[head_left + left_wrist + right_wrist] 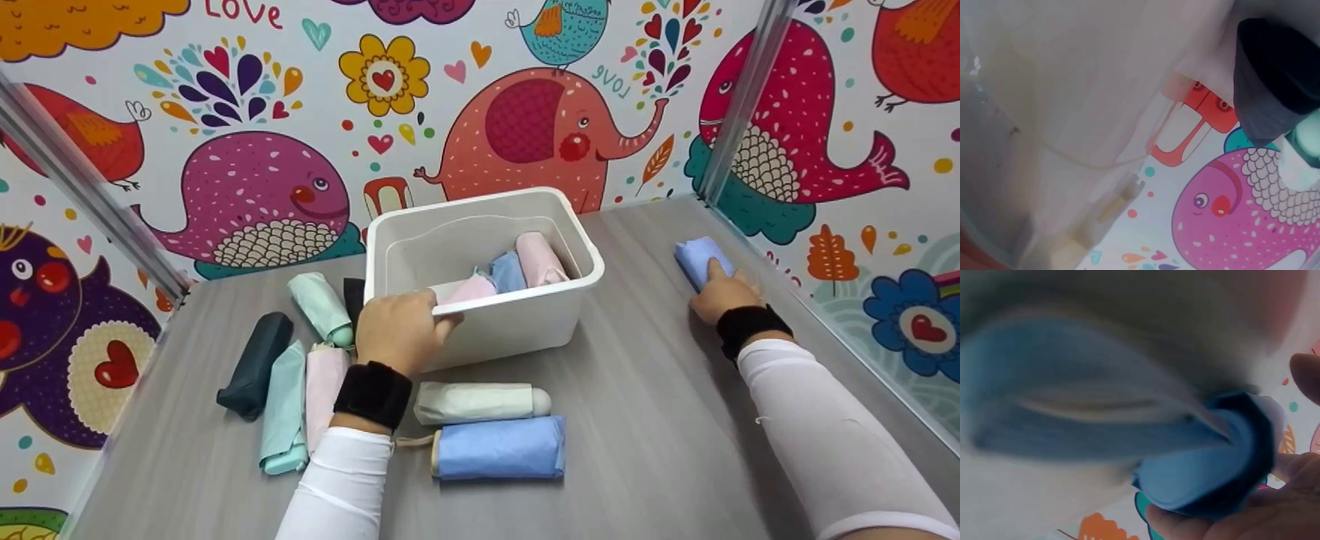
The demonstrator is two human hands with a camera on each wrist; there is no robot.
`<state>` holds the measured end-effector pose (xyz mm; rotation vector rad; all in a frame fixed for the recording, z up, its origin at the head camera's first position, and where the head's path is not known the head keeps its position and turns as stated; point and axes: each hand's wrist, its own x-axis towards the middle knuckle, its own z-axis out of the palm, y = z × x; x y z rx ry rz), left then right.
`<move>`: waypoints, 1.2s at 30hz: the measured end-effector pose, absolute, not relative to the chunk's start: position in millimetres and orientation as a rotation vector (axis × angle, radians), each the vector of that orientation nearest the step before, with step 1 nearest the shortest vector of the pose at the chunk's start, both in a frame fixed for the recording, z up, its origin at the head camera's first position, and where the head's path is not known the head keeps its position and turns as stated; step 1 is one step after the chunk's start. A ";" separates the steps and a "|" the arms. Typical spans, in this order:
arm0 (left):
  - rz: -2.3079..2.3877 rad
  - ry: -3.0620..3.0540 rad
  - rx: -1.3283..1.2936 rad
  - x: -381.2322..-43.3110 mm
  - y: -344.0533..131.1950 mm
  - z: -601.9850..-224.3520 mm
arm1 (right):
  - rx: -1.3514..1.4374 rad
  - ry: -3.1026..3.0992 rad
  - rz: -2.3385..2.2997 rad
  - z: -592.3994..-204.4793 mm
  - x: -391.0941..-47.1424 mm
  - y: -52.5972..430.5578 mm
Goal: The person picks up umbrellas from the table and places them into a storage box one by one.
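My left hand [397, 334] grips the front left rim of a white plastic bin [517, 326], fingers over the edge. Inside the bin lie a pink folded umbrella [538, 259], a blue one [508, 271] and a paler pink one [474, 288]. Far to the right, my right hand [724, 298] holds the near end of a blue folded umbrella [696, 253] lying on the table. The right wrist view shows that umbrella's blue end [1190, 464] with fingers [1185, 526] along its side, and a blurred blue strap loop up close.
Left of the bin lie folded umbrellas: dark green [256, 364], mint [285, 409], pale green [319, 300], pink [324, 379] and a partly hidden black one [353, 296]. In front are a cream one [476, 403] and a blue one [499, 448]. Patterned walls [300, 90] enclose the table.
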<state>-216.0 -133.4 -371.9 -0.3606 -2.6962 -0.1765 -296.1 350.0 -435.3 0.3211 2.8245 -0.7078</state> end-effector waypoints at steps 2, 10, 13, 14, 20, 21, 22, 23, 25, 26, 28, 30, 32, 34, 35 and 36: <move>-0.176 -2.699 -0.360 -216.3 -133.3 -372.0 | 0.335 2.812 -0.701 -437.1 -295.2 350.4; -0.175 -2.702 -0.352 -215.7 -133.6 -370.9 | 0.310 2.821 -0.627 -439.1 -294.4 351.9; -0.181 -2.707 -0.349 -215.5 -133.4 -370.9 | 0.303 2.839 -0.620 -439.9 -294.0 351.4; -0.181 -2.708 -0.348 -215.5 -133.4 -370.9 | 0.302 2.855 -0.613 -440.2 -293.8 350.6; -0.169 -2.685 -0.358 -216.2 -133.5 -372.4 | 0.346 2.903 -0.668 -442.3 -297.3 344.8; -0.168 -2.681 -0.360 -216.3 -133.7 -372.7 | 0.361 2.897 -0.692 -441.8 -298.7 343.7; -0.167 -2.677 -0.363 -216.5 -133.6 -372.7 | 0.374 2.895 -0.713 -440.5 -299.7 342.3; -0.166 -2.676 -0.365 -216.6 -133.6 -372.7 | 0.389 2.890 -0.740 -439.0 -301.0 340.9; -0.166 -2.677 -0.365 -216.4 -133.4 -372.2 | 0.401 2.887 -0.786 -433.9 -303.4 336.7; -0.167 -2.678 -0.365 -216.3 -133.4 -372.0 | 0.395 2.890 -0.812 -430.4 -304.3 333.7; -0.170 -2.684 -0.362 -215.9 -133.4 -371.6 | 0.382 2.902 -0.879 -422.0 -306.1 326.1; -0.177 -2.690 -0.361 -215.8 -133.4 -371.3 | 0.359 2.929 -0.946 -411.5 -307.3 316.6; -0.181 -2.692 -0.361 -215.9 -133.4 -371.3 | 0.328 2.963 -1.006 -400.2 -308.4 306.1; -0.184 -2.696 -0.360 -216.2 -133.5 -371.7 | 0.299 2.985 -1.048 -388.2 -308.7 294.8; -0.183 -2.697 -0.359 -216.4 -133.6 -371.8 | 0.284 2.989 -1.066 -382.2 -308.8 289.0; -0.181 -2.698 -0.359 -216.6 -133.6 -372.0 | 0.271 2.991 -1.085 -376.6 -308.5 283.0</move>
